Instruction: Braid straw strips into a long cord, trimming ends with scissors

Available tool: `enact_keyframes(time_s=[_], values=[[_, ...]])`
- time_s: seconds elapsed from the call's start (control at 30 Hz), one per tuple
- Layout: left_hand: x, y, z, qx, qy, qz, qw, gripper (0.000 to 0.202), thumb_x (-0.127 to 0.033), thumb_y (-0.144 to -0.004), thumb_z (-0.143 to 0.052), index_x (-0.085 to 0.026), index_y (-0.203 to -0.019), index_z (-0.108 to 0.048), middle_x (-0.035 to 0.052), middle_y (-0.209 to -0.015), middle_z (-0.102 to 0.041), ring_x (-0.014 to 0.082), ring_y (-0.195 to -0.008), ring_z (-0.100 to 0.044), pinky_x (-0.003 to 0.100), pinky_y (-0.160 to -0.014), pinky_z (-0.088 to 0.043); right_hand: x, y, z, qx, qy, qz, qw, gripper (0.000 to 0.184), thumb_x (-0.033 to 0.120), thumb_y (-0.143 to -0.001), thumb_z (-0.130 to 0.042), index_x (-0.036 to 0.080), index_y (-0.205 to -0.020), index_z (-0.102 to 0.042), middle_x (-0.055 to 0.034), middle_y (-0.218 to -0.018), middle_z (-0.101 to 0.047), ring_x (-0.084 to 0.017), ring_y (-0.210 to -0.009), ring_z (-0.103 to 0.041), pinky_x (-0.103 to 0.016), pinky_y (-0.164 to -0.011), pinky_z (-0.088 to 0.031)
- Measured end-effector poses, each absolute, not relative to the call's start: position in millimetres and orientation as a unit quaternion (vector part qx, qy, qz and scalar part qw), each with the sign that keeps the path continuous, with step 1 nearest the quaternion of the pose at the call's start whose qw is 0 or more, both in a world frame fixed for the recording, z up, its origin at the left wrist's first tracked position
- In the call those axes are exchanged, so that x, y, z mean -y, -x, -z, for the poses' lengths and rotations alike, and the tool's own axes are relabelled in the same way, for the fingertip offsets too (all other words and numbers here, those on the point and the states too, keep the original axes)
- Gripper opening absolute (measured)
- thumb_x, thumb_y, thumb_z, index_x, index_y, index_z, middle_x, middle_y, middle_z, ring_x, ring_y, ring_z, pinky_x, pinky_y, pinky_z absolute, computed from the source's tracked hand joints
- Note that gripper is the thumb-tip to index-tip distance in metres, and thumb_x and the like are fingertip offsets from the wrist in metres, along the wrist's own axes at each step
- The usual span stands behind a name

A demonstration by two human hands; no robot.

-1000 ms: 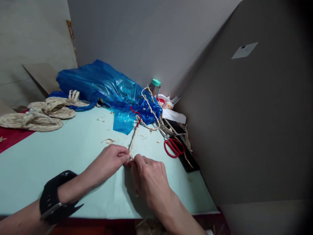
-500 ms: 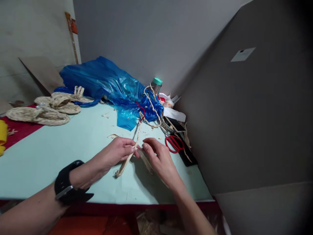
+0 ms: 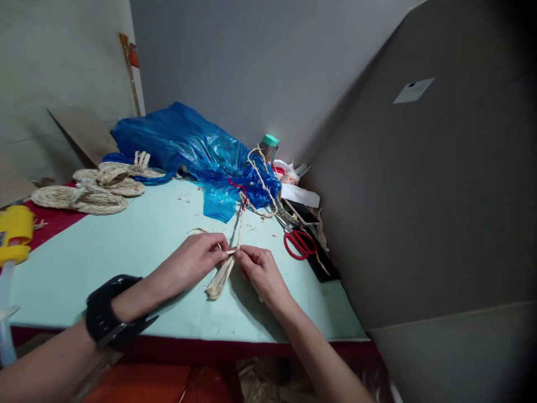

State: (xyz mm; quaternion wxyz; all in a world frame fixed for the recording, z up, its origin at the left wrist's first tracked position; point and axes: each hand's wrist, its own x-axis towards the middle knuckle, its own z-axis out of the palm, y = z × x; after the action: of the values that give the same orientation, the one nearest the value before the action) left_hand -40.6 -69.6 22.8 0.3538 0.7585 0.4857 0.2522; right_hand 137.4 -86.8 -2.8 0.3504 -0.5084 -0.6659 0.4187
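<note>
A pale braided straw cord (image 3: 240, 224) runs from a red string (image 3: 244, 197) toward me, down to where my hands meet. My left hand (image 3: 205, 252), with a black watch on its wrist, pinches a thin straw strip just left of the cord's near end. My right hand (image 3: 262, 271) is closed at that same end, thumb and finger pressed on the straw. Below the fingers a wide loose husk strip (image 3: 218, 282) hangs toward me over the table. The far part of the cord loops over a blue plastic bag.
Red-handled scissors (image 3: 300, 244) lie at the right beside a phone (image 3: 302, 212). Behind are the blue plastic bag (image 3: 180, 140) and a bottle with a green lid (image 3: 271, 146). Woven straw slippers (image 3: 79, 198) and a yellow glue gun (image 3: 15, 232) are on the left. A grey panel (image 3: 419, 196) stands at the right.
My right hand has closed in on the cord's near end. My left hand now pinches a strip to the left. The view has shifted, showing more of the yellow glue gun.
</note>
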Motion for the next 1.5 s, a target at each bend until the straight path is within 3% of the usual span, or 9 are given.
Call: enact_keyframes(time_s=[0.37,0.57,0.67,0.77,0.87,1.03,1.23,1.37,1.5], values=[[126,20,-30,-0.492,-0.835,-0.153,0.192,0.031,-0.011,-0.091,-0.036,-0.016,-0.101,-0.065,0.0128,-0.105,-0.07,0.025,-0.092,-0.066,0.036,-0.079,-0.044,89,-136,-1,0.509,0.423,-0.635,0.399,0.03,0.037,-0.083,-0.063,0.011,-0.095,-0.073,0.0012,-0.056,-0.055,-0.006,-0.046,-0.033,-0.021,-0.043,-0.014],[107,38,-32,-0.524,-0.784,-0.233,0.238,0.03,-0.038,-0.092,-0.044,-0.022,-0.077,-0.064,0.0054,-0.083,-0.069,0.0242,-0.08,-0.062,0.037,-0.074,-0.042,89,-135,-8,0.501,0.378,-0.656,0.419,0.025,0.037,-0.081,-0.068,0.012,-0.081,-0.07,0.0029,-0.058,-0.051,-0.005,-0.046,-0.023,-0.023,-0.043,-0.011],[80,38,-23,-0.492,-0.73,-0.337,0.336,0.019,-0.037,-0.088,-0.049,-0.02,-0.09,-0.057,0.0063,-0.092,-0.065,0.0222,-0.088,-0.059,0.035,-0.078,-0.041,90,-136,-7,0.519,0.348,-0.664,0.411,0.028,0.038,-0.085,-0.064,0.013,-0.074,-0.067,0.0076,-0.052,-0.033,-0.006,-0.046,-0.018,-0.024,-0.044,-0.01],[65,30,-9,-0.409,-0.651,-0.286,0.572,0.022,-0.042,-0.088,-0.047,-0.02,-0.086,-0.051,-0.0018,-0.067,-0.055,0.0139,-0.058,-0.048,0.027,-0.056,-0.036,91,-137,-3,0.527,0.334,-0.67,0.402,0.027,0.041,-0.086,-0.063,0.014,-0.079,-0.064,0.0068,-0.056,-0.037,-0.006,-0.048,-0.02,-0.023,-0.046,-0.012],[62,25,1,-0.369,-0.597,-0.259,0.663,0.027,-0.047,-0.087,-0.05,-0.02,-0.084,-0.05,-0.0066,-0.061,-0.047,0.0078,-0.046,-0.029,0.022,-0.045,-0.021,92,-136,-1,0.535,0.354,-0.668,0.377,0.028,0.044,-0.087,-0.062,0.016,-0.083,-0.061,0.0059,-0.06,-0.043,-0.006,-0.048,-0.023,-0.022,-0.046,-0.016],[66,27,2,-0.393,-0.642,-0.255,0.607,0.024,-0.04,-0.088,-0.047,-0.02,-0.076,-0.051,-0.0068,-0.055,-0.045,0.0091,-0.045,-0.03,0.024,-0.045,-0.02,98,-135,-6,0.668,0.441,-0.477,0.363,0.028,0.036,-0.096,-0.047,0.016,-0.088,-0.064,-0.0017,-0.072,-0.063,-0.012,-0.063,-0.049,-0.022,-0.061,-0.035],[67,30,-8,-0.461,-0.734,-0.232,0.441,0.033,-0.037,-0.083,-0.05,-0.019,-0.055,-0.054,-0.0023,-0.054,-0.053,0.0154,-0.058,-0.047,0.027,-0.06,-0.033,116,-135,-10,0.737,0.583,-0.194,0.282,0.027,0.029,-0.096,-0.044,0.017,-0.076,-0.058,-0.003,-0.064,-0.061,-0.012,-0.054,-0.045,-0.026,-0.054,-0.027],[70,29,-8,-0.461,-0.673,-0.254,0.52,0.031,-0.038,-0.079,-0.054,-0.018,-0.055,-0.057,-0.0047,-0.047,-0.044,0.0122,-0.05,-0.039,0.025,-0.053,-0.027,126,-119,-1,0.775,0.589,-0.056,0.224,0.014,0.016,-0.088,-0.046,0.015,-0.087,-0.06,-0.0071,-0.073,-0.067,-0.017,-0.058,-0.056,-0.03,-0.054,-0.025],[70,29,3,-0.46,-0.548,-0.257,0.65,0.033,-0.046,-0.074,-0.06,-0.015,-0.082,-0.067,-0.0109,-0.039,-0.029,0.0079,-0.04,-0.019,0.024,-0.045,-0.009,132,-99,22,0.806,0.563,0.045,0.175,0.028,0.008,-0.075,-0.053,0.011,-0.101,-0.061,-0.0095,-0.075,-0.068,-0.024,-0.063,-0.063,-0.031,-0.049,-0.024]])
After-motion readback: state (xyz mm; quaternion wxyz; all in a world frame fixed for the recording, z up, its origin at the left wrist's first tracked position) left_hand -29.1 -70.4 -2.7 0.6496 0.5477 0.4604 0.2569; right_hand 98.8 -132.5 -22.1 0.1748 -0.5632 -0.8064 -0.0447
